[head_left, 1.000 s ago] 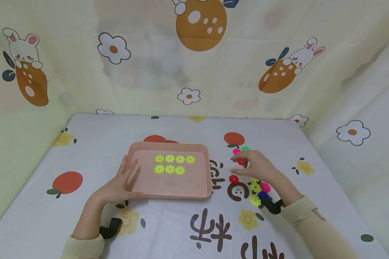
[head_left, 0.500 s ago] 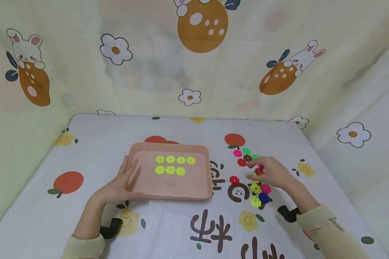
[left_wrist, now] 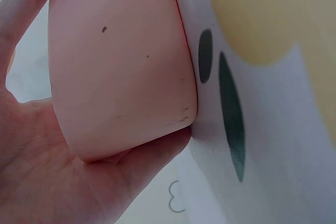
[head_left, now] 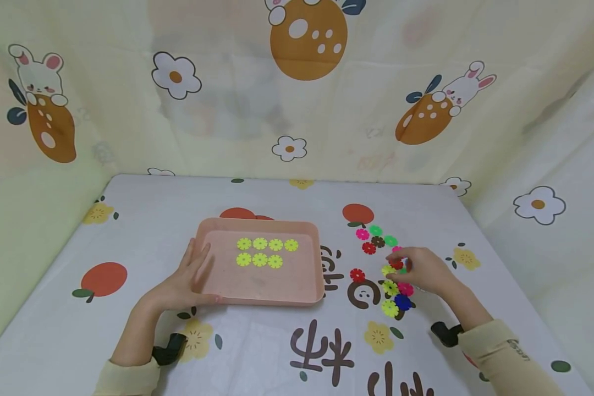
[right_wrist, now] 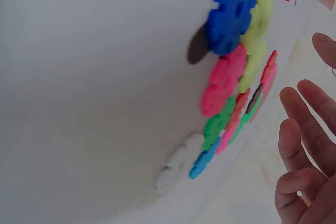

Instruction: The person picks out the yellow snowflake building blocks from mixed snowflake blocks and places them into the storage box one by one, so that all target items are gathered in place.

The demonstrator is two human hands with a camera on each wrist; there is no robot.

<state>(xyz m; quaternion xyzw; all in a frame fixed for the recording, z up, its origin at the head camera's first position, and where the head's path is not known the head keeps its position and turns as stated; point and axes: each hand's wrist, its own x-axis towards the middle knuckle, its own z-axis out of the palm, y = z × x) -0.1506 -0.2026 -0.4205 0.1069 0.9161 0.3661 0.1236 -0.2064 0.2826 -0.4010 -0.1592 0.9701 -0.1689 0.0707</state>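
In the head view, my left hand (head_left: pixel 175 283) holds the near left corner of a pink tray (head_left: pixel 262 287). The left wrist view has the thumb over the tray's rim and fingers along its side wall. Inside the tray lie several yellow snowflake discs (head_left: pixel 259 259), set in two rows. Over loose snowflake discs on the right hovers my right hand (head_left: pixel 425 270), thumb and forefinger apart, with nothing seen between them. Near its fingertips are a red disc (head_left: pixel 395 264) and a yellow disc (head_left: pixel 388 270). The right wrist view shows the fingers clear of the discs.
Beside the right hand lie a blue disc (head_left: pixel 403 302), a pink disc (head_left: pixel 406 289) and more yellow ones. A single red disc (head_left: pixel 357 275) sits between tray and pile. A white disc (right_wrist: pixel 178 162) appears in the right wrist view. Patterned cloth covers table and walls.
My right hand has moved right and toward me, from the far discs to the middle of the pile, uncovering green and brown discs. Left hand and tray stay in place.
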